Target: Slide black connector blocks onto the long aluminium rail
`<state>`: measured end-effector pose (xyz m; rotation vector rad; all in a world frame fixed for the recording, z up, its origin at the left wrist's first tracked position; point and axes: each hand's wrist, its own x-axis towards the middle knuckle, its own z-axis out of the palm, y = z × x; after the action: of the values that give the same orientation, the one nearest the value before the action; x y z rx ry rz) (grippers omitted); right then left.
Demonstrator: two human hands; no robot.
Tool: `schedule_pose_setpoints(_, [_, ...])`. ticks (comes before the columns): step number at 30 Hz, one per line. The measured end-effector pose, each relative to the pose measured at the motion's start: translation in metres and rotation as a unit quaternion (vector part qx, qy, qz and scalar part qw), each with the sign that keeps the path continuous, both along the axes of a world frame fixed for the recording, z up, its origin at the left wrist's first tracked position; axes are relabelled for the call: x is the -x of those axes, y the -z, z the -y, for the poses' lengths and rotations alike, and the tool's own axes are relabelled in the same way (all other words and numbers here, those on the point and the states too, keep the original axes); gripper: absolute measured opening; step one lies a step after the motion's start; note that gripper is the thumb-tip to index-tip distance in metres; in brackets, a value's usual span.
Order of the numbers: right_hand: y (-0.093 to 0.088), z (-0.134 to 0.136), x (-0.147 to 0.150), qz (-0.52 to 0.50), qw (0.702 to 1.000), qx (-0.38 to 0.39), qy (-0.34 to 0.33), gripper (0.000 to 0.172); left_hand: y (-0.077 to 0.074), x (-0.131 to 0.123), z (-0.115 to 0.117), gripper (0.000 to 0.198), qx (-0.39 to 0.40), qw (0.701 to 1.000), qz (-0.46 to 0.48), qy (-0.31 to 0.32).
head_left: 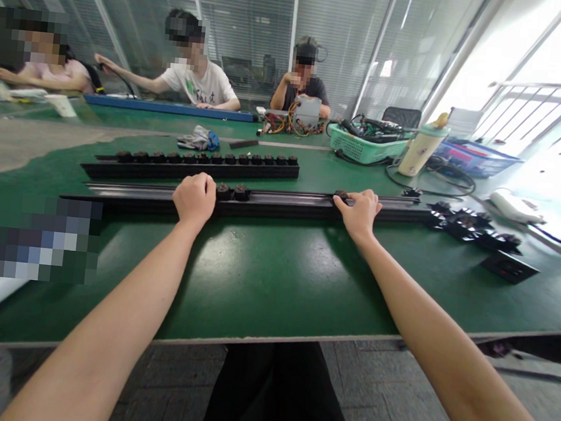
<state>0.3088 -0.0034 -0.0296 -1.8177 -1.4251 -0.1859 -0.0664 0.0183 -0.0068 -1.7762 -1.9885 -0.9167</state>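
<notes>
A long black rail (281, 204) lies across the green table (264, 282) in front of me. My left hand (194, 197) is curled over its near edge, just left of two black round knobs (232, 192) set in the rail. My right hand (360, 211) grips the rail farther right, fingers wrapped over the top next to another knob (340, 194). Behind it lies a second black rail (190, 164), filled with a row of several black knobs.
Loose black parts (472, 227) lie at the right end of the rail. A green basket (366, 146) with cables, a pale cup (420, 149) and a blue tray (469, 157) stand at the back right. Three people sit along the far side.
</notes>
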Motion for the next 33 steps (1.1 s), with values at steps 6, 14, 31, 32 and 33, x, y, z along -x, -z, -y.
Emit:
schedule_pose_setpoints(6, [0.0000,0.0001,-0.0011,-0.005,1.000,-0.001,0.003,0.033,-0.0010,-0.0010,0.0015,0.040,0.003,1.000,0.007,0.001])
schedule_pose_setpoints(14, [0.0000,-0.0006,-0.0024,0.000,1.000,0.009,0.003,0.033,0.0000,0.0002,0.0001,0.040,0.005,1.000,0.008,0.005])
schedule_pose_setpoints(31, [0.0013,0.0002,-0.0016,0.005,1.000,0.003,-0.001,0.032,-0.0011,-0.0009,0.0015,0.039,0.008,1.000,0.015,0.006])
schedule_pose_setpoints(32, [0.0014,0.0000,-0.0016,0.006,1.000,0.002,-0.001,0.032,-0.0009,-0.0009,0.0014,0.039,0.007,1.000,0.014,0.005])
schedule_pose_setpoints(33, [0.0015,-0.0003,-0.0016,0.007,1.000,0.001,0.001,0.032,-0.0007,-0.0009,0.0012,0.040,0.007,1.000,0.013,0.006])
